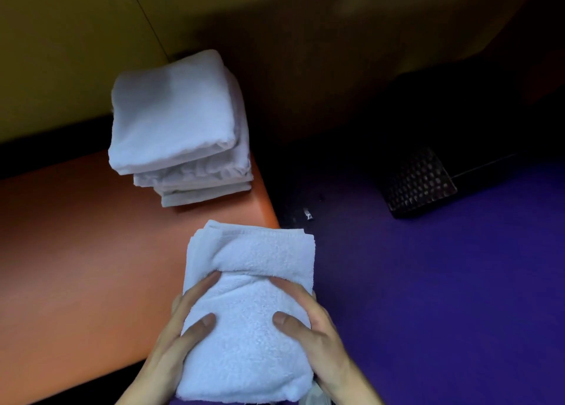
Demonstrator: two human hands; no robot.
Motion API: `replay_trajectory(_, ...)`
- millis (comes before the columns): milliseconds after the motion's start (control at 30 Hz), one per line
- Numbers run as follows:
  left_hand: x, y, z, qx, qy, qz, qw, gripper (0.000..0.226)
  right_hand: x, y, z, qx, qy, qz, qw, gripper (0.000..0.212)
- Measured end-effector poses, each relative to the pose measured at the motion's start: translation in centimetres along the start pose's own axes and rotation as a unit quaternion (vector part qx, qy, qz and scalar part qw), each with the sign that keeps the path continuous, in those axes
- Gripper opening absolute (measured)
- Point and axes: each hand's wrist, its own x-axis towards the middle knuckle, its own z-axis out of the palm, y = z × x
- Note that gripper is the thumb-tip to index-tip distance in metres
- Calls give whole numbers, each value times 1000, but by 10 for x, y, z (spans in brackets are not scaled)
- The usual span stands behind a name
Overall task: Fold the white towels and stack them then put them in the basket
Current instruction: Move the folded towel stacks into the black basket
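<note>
While the orange table [76, 252] carried a stack of folded towels [180, 126] at its far right corner, the left hand [180, 322] gripped the left side of a folded white towel [250, 313] at the near edge, thumb on top. The right hand [308, 322] clasped its right side likewise. A dark woven basket [419, 184] sat far right on the purple floor [443, 297].

I can read no text, label, brand, number or sign anywhere in view. The folded towel [250, 313] under my fingers [198, 325] shows only plain white terry, and the stack of towels [180, 126] at 11 o'clock on the counter [76, 252] is just as bare of any print or tag.
</note>
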Motion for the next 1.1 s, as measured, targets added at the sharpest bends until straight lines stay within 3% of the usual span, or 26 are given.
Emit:
replay_trajectory(267,-2,11,15,20,30,68,997,66,-1,-5,-7,41,-6,-15,999,58)
replay_trajectory(600,10,121,63,41,-19,157,987,59,-32,-99,-68,150,30,-39,987,49)
replay_trajectory(867,17,208,167,29,-31,188,981,60,-70,-174,-181,123,43,-59,990,56)
replay_trajectory(1100,23,239,302,6,11,163,987,66,-90,-201,-323,58,9,-45,997,59)
